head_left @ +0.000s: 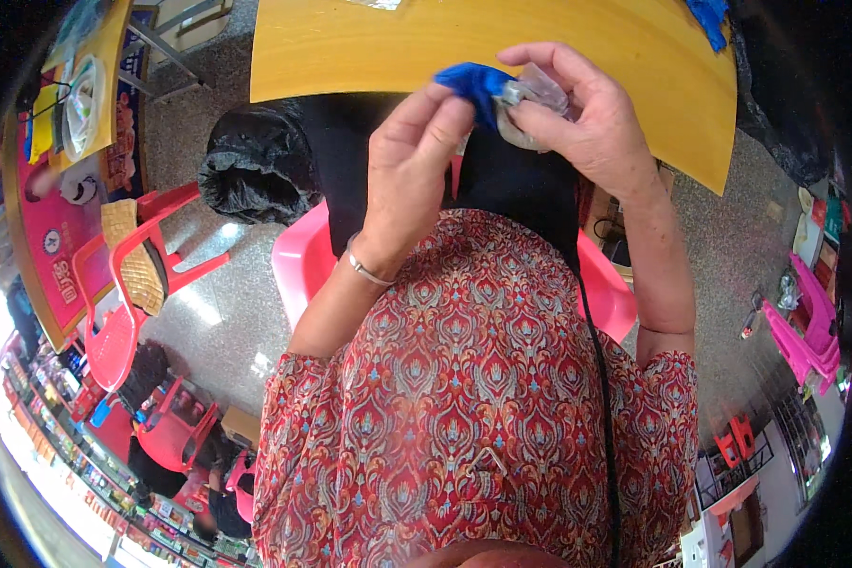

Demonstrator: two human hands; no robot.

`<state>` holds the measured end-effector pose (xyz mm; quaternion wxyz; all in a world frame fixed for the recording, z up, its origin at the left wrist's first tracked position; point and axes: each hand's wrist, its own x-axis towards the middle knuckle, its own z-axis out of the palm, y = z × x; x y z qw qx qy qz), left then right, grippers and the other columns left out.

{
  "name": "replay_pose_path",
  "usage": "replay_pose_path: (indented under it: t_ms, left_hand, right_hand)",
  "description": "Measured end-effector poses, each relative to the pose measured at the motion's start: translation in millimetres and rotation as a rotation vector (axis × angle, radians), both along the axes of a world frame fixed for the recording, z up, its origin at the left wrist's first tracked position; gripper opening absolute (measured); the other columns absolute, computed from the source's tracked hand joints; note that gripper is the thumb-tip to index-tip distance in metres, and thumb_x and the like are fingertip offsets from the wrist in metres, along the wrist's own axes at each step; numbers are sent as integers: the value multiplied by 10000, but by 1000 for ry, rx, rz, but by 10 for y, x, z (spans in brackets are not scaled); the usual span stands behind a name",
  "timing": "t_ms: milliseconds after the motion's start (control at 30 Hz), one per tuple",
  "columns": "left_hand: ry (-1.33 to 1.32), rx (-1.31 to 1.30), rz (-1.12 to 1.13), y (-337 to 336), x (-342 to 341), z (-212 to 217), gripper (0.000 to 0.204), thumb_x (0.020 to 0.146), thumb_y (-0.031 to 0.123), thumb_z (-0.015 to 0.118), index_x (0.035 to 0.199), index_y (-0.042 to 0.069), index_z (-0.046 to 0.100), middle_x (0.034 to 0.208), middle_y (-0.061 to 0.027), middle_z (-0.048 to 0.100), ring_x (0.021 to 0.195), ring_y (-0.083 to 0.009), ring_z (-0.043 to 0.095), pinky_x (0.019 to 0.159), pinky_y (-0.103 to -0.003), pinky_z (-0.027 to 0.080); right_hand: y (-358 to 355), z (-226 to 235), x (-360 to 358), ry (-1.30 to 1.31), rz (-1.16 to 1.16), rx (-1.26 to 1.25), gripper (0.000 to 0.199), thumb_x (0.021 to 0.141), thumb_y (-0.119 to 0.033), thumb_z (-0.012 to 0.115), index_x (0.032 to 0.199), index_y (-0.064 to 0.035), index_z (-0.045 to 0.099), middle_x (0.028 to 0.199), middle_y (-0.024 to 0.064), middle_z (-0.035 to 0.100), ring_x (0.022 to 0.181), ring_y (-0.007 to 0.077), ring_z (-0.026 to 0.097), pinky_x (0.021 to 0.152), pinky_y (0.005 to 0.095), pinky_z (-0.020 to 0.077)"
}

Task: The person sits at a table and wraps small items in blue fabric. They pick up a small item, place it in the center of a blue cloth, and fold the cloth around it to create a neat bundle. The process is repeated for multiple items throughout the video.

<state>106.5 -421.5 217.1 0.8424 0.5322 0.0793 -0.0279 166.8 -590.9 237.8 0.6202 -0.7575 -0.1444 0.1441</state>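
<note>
Above the near edge of the yellow table, my left hand [412, 151] pinches one end of a soft blue piece [481, 87] that looks like fabric. My right hand [592, 118] is curled round a crumpled clear plastic wrapping [542, 90], thumb and fingers on either side. The blue piece and the wrapping meet between the two hands, near a small silvery part. I cannot tell whether they are joined. Part of the wrapping is hidden behind my right thumb.
The yellow table [369, 47] stretches in front of me. Another blue piece [708, 19] lies at its far right corner, and a scrap of clear plastic at its far edge. A black plastic bag [260, 161] stands left of my legs. Red chairs [114, 350] are on the left.
</note>
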Motion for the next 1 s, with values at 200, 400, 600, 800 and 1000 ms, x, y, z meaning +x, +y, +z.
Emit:
replay_pose_path:
  t_ms: [200, 400, 600, 800, 1000]
  left_hand:
    - [72, -280, 134, -33, 52, 15, 258, 951, 226, 543, 1082, 10, 598, 988, -43, 639, 922, -109, 604, 821, -266, 495]
    - [44, -128, 167, -51, 151, 132, 223, 918, 164, 590, 1077, 9, 601, 1034, -76, 647, 923, -120, 602, 807, -252, 490]
    - [104, -404, 160, -35, 211, 29, 202, 908, 159, 601, 1025, -6, 606, 1037, -111, 647, 967, -166, 605, 855, -300, 482]
    - [225, -600, 161, -34, 174, 64, 311, 953, 275, 516, 1082, -6, 548, 1131, -152, 602, 1049, -237, 582, 927, -376, 466]
    - [264, -680, 171, -71, 146, 86, 345, 971, 319, 464, 1136, 19, 512, 1192, -159, 571, 1115, -264, 550, 960, -425, 444]
  right_hand:
    - [173, 40, -100, -285, -97, -127, 258, 797, -102, 650, 1049, -93, 598, 832, 109, 652, 748, 212, 665, 657, 301, 515]
    - [174, 16, -68, -276, -27, -34, 206, 813, -44, 613, 1015, -84, 616, 820, 74, 654, 740, 176, 657, 667, 277, 512]
    - [99, -20, -10, -31, 125, -15, 232, 795, -112, 682, 1018, -88, 623, 842, 59, 621, 766, 180, 627, 689, 271, 496]
    - [116, 51, -76, -547, 99, -237, 350, 692, -161, 773, 1006, -98, 634, 975, 103, 545, 863, 259, 596, 724, 329, 503]
    - [55, 51, -40, -573, 147, -262, 319, 694, -125, 759, 988, -102, 639, 996, 110, 537, 872, 281, 594, 734, 343, 507]
